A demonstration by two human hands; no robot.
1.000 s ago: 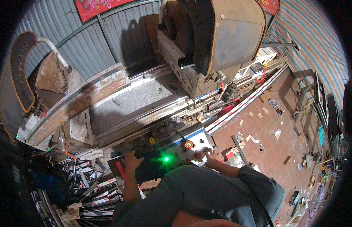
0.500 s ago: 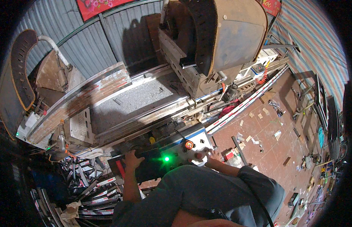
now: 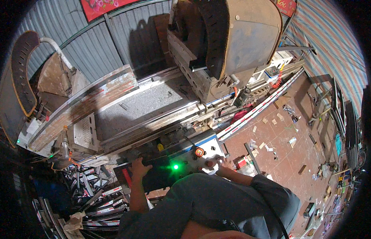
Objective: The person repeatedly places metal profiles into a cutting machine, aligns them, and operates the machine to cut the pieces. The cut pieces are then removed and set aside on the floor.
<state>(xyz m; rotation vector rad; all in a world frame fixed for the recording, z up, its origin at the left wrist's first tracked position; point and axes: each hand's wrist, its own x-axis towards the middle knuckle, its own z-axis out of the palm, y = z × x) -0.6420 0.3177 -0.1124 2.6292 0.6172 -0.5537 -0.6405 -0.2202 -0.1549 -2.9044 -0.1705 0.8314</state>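
Note:
A control panel (image 3: 207, 149) with a white face and blue border lies in front of me. My left hand (image 3: 140, 169) rests on its dark left end, thumb and fingers apart. Beside a red strip on that end, it holds nothing that I can see. At the panel's right edge is my right hand (image 3: 225, 165), fingers stretched toward a dark red knob (image 3: 210, 163); whether they touch it I cannot tell. A red-orange push button (image 3: 199, 152) sits farther up the face. Between my hands a green lamp (image 3: 176, 167) glows.
Ahead stands a long machine bed (image 3: 141, 97) with a large curved guard (image 3: 249, 36) at right and another guard (image 3: 18, 87) at left. Metal profile offcuts (image 3: 87, 181) pile up on the left. Scraps litter the tiled floor (image 3: 281, 159) on the right.

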